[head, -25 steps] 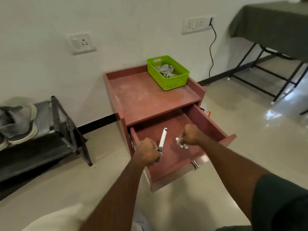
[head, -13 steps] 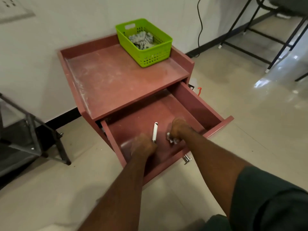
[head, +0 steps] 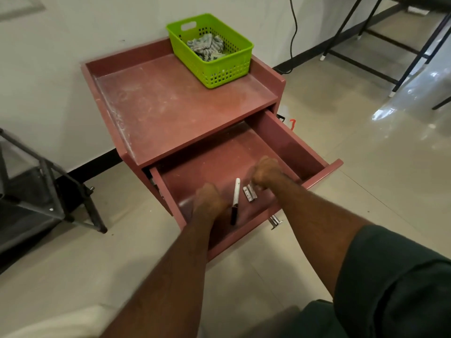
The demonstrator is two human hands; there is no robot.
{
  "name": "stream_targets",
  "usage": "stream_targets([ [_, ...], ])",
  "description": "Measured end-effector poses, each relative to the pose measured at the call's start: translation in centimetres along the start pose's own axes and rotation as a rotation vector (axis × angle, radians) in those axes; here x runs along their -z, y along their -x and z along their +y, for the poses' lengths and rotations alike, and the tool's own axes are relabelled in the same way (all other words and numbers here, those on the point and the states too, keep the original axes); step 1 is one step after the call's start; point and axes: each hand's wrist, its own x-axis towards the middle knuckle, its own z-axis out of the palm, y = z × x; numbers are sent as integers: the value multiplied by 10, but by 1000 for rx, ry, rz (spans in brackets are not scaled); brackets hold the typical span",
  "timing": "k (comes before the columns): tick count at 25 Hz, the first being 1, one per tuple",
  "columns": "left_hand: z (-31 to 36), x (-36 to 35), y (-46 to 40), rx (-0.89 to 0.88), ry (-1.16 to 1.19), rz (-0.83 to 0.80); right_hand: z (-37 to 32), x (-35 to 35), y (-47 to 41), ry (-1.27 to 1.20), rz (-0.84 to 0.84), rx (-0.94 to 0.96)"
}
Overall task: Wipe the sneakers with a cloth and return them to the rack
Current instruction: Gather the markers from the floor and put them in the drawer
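— Head cam: what've the hands got?
— Both blurred. Left hand [head: 209,200] is over the open drawer [head: 288,140], fingers curled under, w/ the pen [head: 235,200] lying just beside it; can't tell if it grips anything. Right hand [head: 266,173] looks fisted next to the small batteries [head: 250,193]; its hold is also unclear.
— Cloth? Sneakers?
— Cloth [head: 207,46] sits bunched in the green basket [head: 240,67] atop the cabinet [head: 170,103]. Rack [head: 46,191] is cut off at the left edge, so no sneakers are visible.

Crumpled grey-white patterned cloth [head: 206,46] inside green basket [head: 234,69]; dark metal rack [head: 48,191] left.
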Motion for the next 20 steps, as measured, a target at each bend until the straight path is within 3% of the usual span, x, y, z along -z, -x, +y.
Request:
stream_targets([
  [3,3,46,10,-117,159,48,-21,17,22,26,196,184],
  [7,-9,141,40,-217,101,110,-86,16,68,-4,235,535],
  [13,-105,292,113,-115,0,387,-227,-34,187,34,96,969],
  [17,-200,353,174,18,49,519,-313,-88,265,27,-65,1089],
  [20,-277,372,217,128,89,607,-355,-145,321,201,-316,1086],
])
